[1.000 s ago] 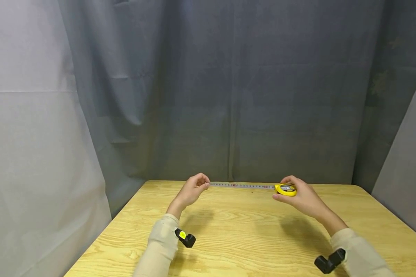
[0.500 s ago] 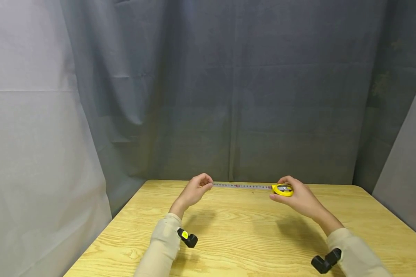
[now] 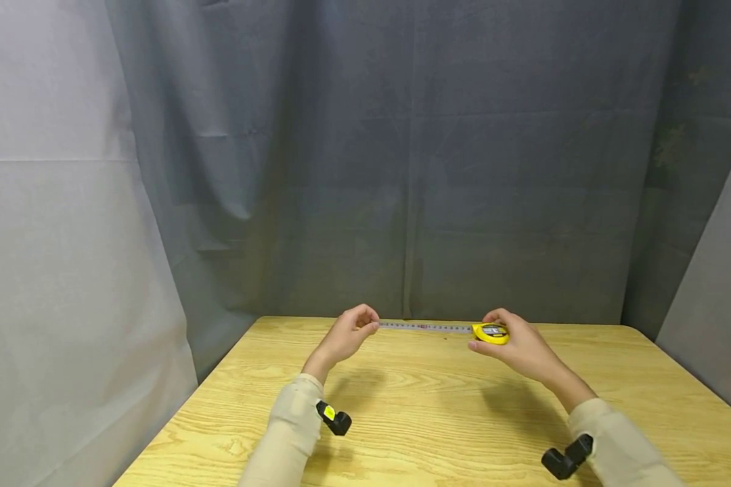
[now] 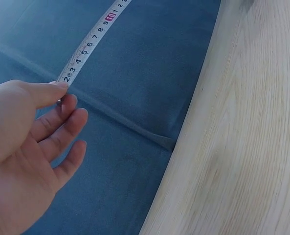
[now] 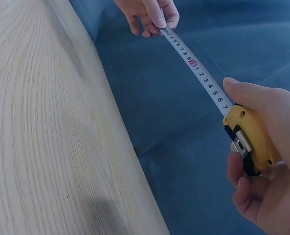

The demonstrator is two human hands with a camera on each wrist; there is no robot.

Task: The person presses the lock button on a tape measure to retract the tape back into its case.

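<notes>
- Grey cloth (image 3: 414,169) hangs as a backdrop behind a pale wooden table (image 3: 438,419), and lighter fabric closes in the left and right sides of the head view.
- Both forearms, in beige sleeves, reach over the table toward its far edge, each with a small black camera mount strapped at the wrist.
- The right hand (image 3: 518,345) has its fingers and thumb curled round a yellow tape measure case (image 3: 491,333), held above the table near the far edge, right of centre.
- From the right wrist view, the case (image 5: 250,139) shows a black lock button on its side, with the thumb lying along the top and the other fingers wrapped underneath.
- A white tape blade (image 3: 426,327) runs out of the case in a straight line toward the left, with printed numbers and a red mark at ten (image 5: 192,63).
- The left hand (image 3: 350,335) pinches the free end of the blade between thumb and forefinger; the remaining fingers are loosely curled below.
- From the left wrist view, the blade (image 4: 88,45) leaves the pinching fingertips (image 4: 61,85) and stretches away in front of the cloth, beyond the table edge (image 4: 203,98).
- The two hands are apart, at about the same height, with the blade taut between them.
</notes>
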